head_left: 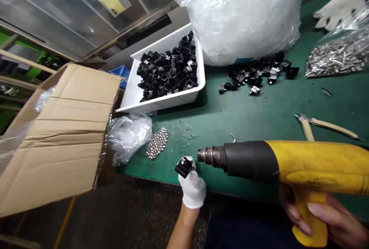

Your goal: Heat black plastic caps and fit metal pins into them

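My left hand (193, 189), in a white glove, pinches a black plastic part (183, 167) with a small metal piece on top, near the table's front edge. My right hand (325, 214), bare, is wrapped around the handle of a yellow heat gun (319, 162). The gun's metal nozzle (211, 156) points left, a short gap to the right of the black part. Left of my left hand lies a patch of small metal pieces (157, 143) on the green table (219, 122).
A white bin (173, 100) holds many black parts, with several more (255, 74) beside a large plastic bag (248, 14). Pliers (308, 126), a hex key (233, 137), a bag of metal pieces (340, 57) and a glove (340, 9) lie rightward. A cardboard box (66, 126) stands left.
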Available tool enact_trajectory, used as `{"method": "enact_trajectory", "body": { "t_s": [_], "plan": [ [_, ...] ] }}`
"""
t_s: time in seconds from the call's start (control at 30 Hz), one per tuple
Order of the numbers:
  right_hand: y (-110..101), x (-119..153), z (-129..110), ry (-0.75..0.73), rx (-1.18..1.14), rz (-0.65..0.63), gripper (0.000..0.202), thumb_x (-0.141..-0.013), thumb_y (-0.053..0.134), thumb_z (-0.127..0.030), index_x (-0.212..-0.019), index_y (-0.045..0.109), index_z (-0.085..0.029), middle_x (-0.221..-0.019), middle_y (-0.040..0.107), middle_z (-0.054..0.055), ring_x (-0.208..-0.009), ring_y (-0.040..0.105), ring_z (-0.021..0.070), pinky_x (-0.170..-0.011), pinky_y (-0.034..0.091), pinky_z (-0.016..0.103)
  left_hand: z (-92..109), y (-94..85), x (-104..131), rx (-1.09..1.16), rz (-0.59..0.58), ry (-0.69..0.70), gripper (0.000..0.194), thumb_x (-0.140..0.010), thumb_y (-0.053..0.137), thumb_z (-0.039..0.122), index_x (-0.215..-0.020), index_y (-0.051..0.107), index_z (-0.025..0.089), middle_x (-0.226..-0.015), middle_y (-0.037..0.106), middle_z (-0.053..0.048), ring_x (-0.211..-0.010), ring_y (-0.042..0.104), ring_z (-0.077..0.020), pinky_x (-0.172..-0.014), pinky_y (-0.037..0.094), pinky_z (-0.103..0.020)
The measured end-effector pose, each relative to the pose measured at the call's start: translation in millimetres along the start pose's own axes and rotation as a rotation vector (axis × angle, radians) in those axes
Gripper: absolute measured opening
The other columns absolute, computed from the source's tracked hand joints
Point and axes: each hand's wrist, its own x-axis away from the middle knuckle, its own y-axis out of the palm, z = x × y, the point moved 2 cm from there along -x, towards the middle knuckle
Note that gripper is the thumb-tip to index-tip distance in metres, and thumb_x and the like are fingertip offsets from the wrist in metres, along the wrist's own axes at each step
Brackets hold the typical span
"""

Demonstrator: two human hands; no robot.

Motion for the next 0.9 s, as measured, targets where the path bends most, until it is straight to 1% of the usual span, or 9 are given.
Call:
{"method": "enact_trajectory", "body": {
  "t_s": [0.17, 0.3, 0.37, 0.43, 0.57, 0.73, 0.83, 0.9],
  "plan": [
    [8.3, -8.6, 7.0, 0.002, 0.057, -0.021, 0.048, -0.092, 0.048, -0.061, -0.096, 0.066, -0.016, -0.074, 0.058, 0.005, -0.058, 0.048, 0.0140, -0.059, 0.041, 0.031, 0.5, -2.9, -0.5, -0.003, 0.002, 0.014, 0.060, -0.098, 0.031, 0.061, -0.097, 0.068, 0.013, -0.086, 0.068, -0.014, -0.079, 0.066, -0.0265, -0.074, 0.054, -0.041],
    [17.1, -16.6, 6.5, 0.012, 0.052, -0.027, 0.048, -0.092, 0.048, -0.062, -0.100, 0.066, -0.018, -0.079, 0.059, 0.004, -0.057, 0.046, 0.0113, -0.058, 0.039, 0.028, 0.6, -3.5, 0.3, -0.019, -0.027, 0.002, 0.063, -0.099, 0.028, 0.062, -0.081, 0.066, 0.016, -0.076, 0.065, -0.011, -0.074, 0.064, -0.0252, -0.072, 0.053, -0.040],
    [19.3, -18.6, 5.9, 0.011, 0.048, -0.033, 0.048, -0.092, 0.049, -0.062, -0.097, 0.066, -0.018, -0.077, 0.059, 0.003, -0.056, 0.046, 0.0110, -0.057, 0.038, 0.028, 1.4, -3.6, -0.1, -0.028, -0.029, -0.001, 0.065, -0.098, 0.025, 0.064, -0.076, 0.064, 0.017, -0.073, 0.063, -0.010, -0.072, 0.062, -0.0246, -0.071, 0.052, -0.039],
    [20.0, -18.9, 5.7, 0.005, 0.044, -0.033, 0.048, -0.091, 0.050, -0.062, -0.096, 0.066, -0.017, -0.076, 0.059, 0.003, -0.057, 0.047, 0.0111, -0.057, 0.039, 0.027, 2.3, -3.5, -1.0, -0.035, -0.027, -0.001, 0.067, -0.098, 0.023, 0.065, -0.075, 0.064, 0.017, -0.073, 0.062, -0.010, -0.072, 0.061, -0.0243, -0.071, 0.052, -0.039],
    [19.5, -18.1, 6.6, 0.004, 0.006, -0.029, 0.046, -0.092, 0.051, -0.060, -0.099, 0.066, -0.017, -0.081, 0.060, 0.003, -0.057, 0.049, 0.0103, -0.057, 0.040, 0.027, 2.7, -3.5, -1.8, -0.044, -0.032, 0.015, 0.066, -0.098, 0.023, 0.065, -0.077, 0.064, 0.017, -0.073, 0.061, -0.009, -0.074, 0.061, -0.0247, -0.073, 0.052, -0.041],
    [17.7, -19.3, 8.3, -0.001, -0.003, -0.036, 0.045, -0.091, 0.053, -0.059, -0.099, 0.066, -0.017, -0.081, 0.061, 0.004, -0.056, 0.050, 0.0103, -0.057, 0.041, 0.026, 0.1, -2.8, 0.7, -0.043, -0.042, 0.036, 0.067, -0.099, 0.023, 0.062, -0.084, 0.068, 0.016, -0.081, 0.066, -0.012, -0.084, 0.064, -0.0274, -0.080, 0.051, -0.043],
    [16.5, -20.7, 9.8, -0.001, -0.011, -0.051, 0.045, -0.091, 0.054, -0.059, -0.097, 0.066, -0.016, -0.080, 0.061, 0.004, -0.055, 0.050, 0.0102, -0.055, 0.041, 0.026, -0.8, -2.4, 2.0, -0.042, -0.050, 0.011, 0.069, -0.099, 0.021, 0.064, -0.082, 0.068, 0.016, -0.080, 0.066, -0.012, -0.083, 0.065, -0.0273, -0.079, 0.052, -0.043],
    [15.9, -21.3, 11.1, -0.001, -0.039, -0.052, 0.044, -0.091, 0.054, -0.058, -0.097, 0.066, -0.016, -0.080, 0.061, 0.004, -0.055, 0.050, 0.0100, -0.055, 0.041, 0.025, -0.9, -2.6, 2.3, -0.049, -0.033, -0.023, 0.069, -0.098, 0.022, 0.067, -0.078, 0.066, 0.017, -0.076, 0.064, -0.011, -0.080, 0.065, -0.0268, -0.077, 0.052, -0.042]
  ]
}}
